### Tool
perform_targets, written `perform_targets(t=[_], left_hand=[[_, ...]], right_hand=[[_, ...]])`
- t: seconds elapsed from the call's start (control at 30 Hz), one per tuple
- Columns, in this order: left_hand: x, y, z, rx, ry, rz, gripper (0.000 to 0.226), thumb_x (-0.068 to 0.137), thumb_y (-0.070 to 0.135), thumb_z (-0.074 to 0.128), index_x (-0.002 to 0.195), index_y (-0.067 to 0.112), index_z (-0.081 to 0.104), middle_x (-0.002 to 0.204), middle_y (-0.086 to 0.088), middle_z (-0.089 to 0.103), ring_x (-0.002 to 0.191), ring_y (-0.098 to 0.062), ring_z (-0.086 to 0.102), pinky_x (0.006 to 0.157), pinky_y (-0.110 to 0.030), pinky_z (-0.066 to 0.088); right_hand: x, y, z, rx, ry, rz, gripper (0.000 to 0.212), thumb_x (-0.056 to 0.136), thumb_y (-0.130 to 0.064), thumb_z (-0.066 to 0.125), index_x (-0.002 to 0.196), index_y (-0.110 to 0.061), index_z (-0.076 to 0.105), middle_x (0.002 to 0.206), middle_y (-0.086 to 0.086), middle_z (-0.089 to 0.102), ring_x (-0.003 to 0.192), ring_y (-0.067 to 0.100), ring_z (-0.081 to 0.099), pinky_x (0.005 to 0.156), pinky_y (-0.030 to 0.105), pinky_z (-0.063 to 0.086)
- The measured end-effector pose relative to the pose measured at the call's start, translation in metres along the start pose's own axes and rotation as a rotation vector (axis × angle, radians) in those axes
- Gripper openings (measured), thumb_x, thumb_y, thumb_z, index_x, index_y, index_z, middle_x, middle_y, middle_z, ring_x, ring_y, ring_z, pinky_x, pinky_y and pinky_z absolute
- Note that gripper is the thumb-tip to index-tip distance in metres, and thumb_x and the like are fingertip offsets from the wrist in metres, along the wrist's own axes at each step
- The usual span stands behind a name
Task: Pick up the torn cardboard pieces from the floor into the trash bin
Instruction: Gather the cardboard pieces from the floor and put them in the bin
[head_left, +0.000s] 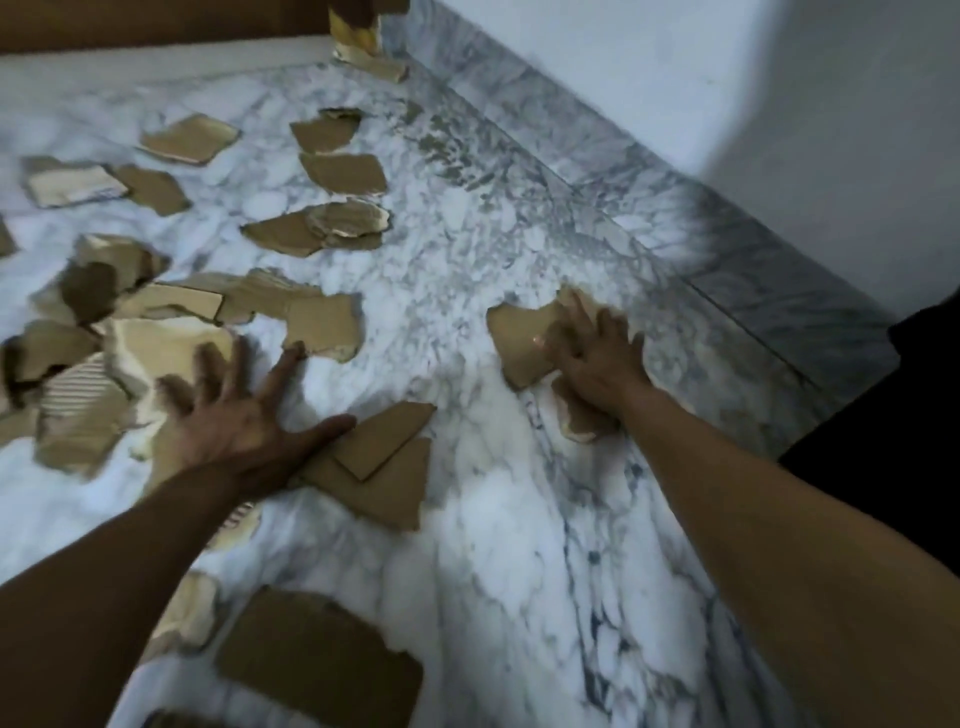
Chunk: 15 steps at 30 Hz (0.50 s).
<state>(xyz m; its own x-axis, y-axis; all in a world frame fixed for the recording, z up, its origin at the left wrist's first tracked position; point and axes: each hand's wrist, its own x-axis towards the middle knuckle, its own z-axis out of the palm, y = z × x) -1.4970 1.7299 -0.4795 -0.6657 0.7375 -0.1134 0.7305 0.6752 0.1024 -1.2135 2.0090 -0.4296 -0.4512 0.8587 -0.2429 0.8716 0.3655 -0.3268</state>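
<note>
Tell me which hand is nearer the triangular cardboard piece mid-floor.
Left. The left hand has its thumb at the edge of the triangular piece. The right hand is apart from it, off to the right, resting on another piece.

White wall (727, 78) at 1 o'clock w/ grey marble skirting (623, 176) below; brown wood panel (156, 21) at 11; black shape (909, 415) at 3.

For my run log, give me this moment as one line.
phase: gathering | left hand: open, fingers spread over cardboard pieces | right hand: flat on separate piece | bin: not seen
</note>
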Motion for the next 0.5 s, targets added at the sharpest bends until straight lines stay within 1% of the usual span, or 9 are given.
perform_targets(t=[0.07, 0.13, 0.17, 0.2, 0.27, 0.33, 0.37, 0.43, 0.5], left_hand=[[-0.021, 0.013, -0.027, -0.03, -0.012, 0.049, 0.096, 0.068, 0.101, 0.015, 0.154, 0.058, 0.009, 0.171, 0.0, 0.001, 0.156, -0.029, -0.006, 0.12, -0.054, -0.014], [-0.037, 0.012, -0.035, -0.175, 0.055, 0.051, 0.094, 0.075, 0.096, 0.01, 0.15, 0.046, 0.036, 0.168, -0.006, 0.019, 0.156, -0.026, 0.009, 0.124, -0.056, 0.006], [-0.043, 0.007, -0.03, -0.205, 0.124, 0.02, 0.091, 0.078, 0.093, 0.013, 0.145, 0.04, 0.044, 0.165, -0.008, 0.026, 0.154, -0.027, 0.016, 0.122, -0.057, 0.012], [-0.05, -0.001, -0.028, -0.201, 0.168, -0.033, 0.087, 0.081, 0.091, 0.019, 0.144, 0.037, 0.045, 0.165, -0.009, 0.027, 0.153, -0.028, 0.017, 0.122, -0.059, 0.012], [-0.06, -0.019, -0.026, -0.177, 0.183, -0.156, 0.089, 0.082, 0.091, 0.024, 0.156, 0.041, 0.025, 0.17, -0.006, 0.007, 0.156, -0.034, 0.0, 0.119, -0.065, -0.003], [-0.062, -0.041, -0.028, -0.138, 0.045, -0.215, 0.09, 0.082, 0.092, 0.016, 0.159, 0.046, 0.005, 0.17, -0.004, -0.011, 0.154, -0.038, -0.014, 0.114, -0.066, -0.015], [-0.062, -0.049, -0.028, -0.141, 0.009, -0.207, 0.089, 0.082, 0.091, 0.012, 0.159, 0.046, 0.005, 0.17, -0.003, -0.012, 0.154, -0.038, -0.015, 0.114, -0.066, -0.017], [-0.067, -0.054, -0.032, -0.227, 0.03, -0.173, 0.088, 0.083, 0.086, 0.008, 0.159, 0.042, 0.019, 0.171, -0.001, 0.002, 0.156, -0.033, -0.007, 0.12, -0.061, -0.01], [-0.076, -0.052, -0.035, -0.341, 0.168, -0.164, 0.084, 0.087, 0.081, 0.016, 0.152, 0.033, 0.037, 0.164, -0.005, 0.031, 0.152, -0.03, 0.019, 0.122, -0.054, 0.012]], right_hand=[[-0.016, -0.027, 0.024, -0.038, -0.028, -0.139, 0.097, 0.067, -0.093, 0.012, 0.155, -0.054, -0.004, 0.167, 0.016, 0.008, 0.154, 0.036, -0.002, 0.119, 0.063, -0.005], [-0.038, -0.059, 0.052, -0.068, 0.027, -0.269, 0.098, 0.067, -0.097, 0.011, 0.155, -0.053, 0.006, 0.166, 0.012, 0.014, 0.154, 0.034, 0.003, 0.118, 0.066, -0.002], [-0.046, -0.071, 0.062, -0.064, 0.053, -0.305, 0.099, 0.067, -0.098, 0.01, 0.155, -0.052, 0.013, 0.165, 0.009, 0.019, 0.154, 0.032, 0.005, 0.118, 0.067, -0.001], [-0.053, -0.082, 0.07, -0.04, 0.059, -0.334, 0.097, 0.069, -0.097, 0.012, 0.153, -0.051, 0.019, 0.163, 0.007, 0.023, 0.154, 0.03, 0.008, 0.118, 0.067, -0.001], [-0.066, -0.101, 0.084, -0.003, 0.055, -0.41, 0.086, 0.075, -0.092, 0.023, 0.148, -0.048, 0.033, 0.157, 0.001, 0.028, 0.153, 0.027, 0.01, 0.118, 0.066, -0.003], [-0.078, -0.118, 0.096, 0.037, 0.054, -0.453, 0.076, 0.077, -0.089, 0.03, 0.138, -0.047, 0.046, 0.152, 0.0, 0.03, 0.152, 0.028, 0.013, 0.118, 0.066, -0.003], [-0.083, -0.129, 0.101, 0.054, 0.07, -0.455, 0.075, 0.076, -0.089, 0.031, 0.132, -0.044, 0.051, 0.15, 0.001, 0.032, 0.151, 0.029, 0.015, 0.118, 0.066, -0.001], [-0.092, -0.151, 0.109, 0.077, 0.104, -0.443, 0.071, 0.077, -0.087, 0.034, 0.122, -0.036, 0.055, 0.147, 0.005, 0.035, 0.15, 0.031, 0.019, 0.118, 0.065, 0.003], [-0.101, -0.173, 0.115, 0.087, 0.062, -0.458, 0.063, 0.083, -0.082, 0.039, 0.123, -0.034, 0.05, 0.154, 0.009, 0.027, 0.151, 0.029, 0.013, 0.12, 0.061, -0.002]])
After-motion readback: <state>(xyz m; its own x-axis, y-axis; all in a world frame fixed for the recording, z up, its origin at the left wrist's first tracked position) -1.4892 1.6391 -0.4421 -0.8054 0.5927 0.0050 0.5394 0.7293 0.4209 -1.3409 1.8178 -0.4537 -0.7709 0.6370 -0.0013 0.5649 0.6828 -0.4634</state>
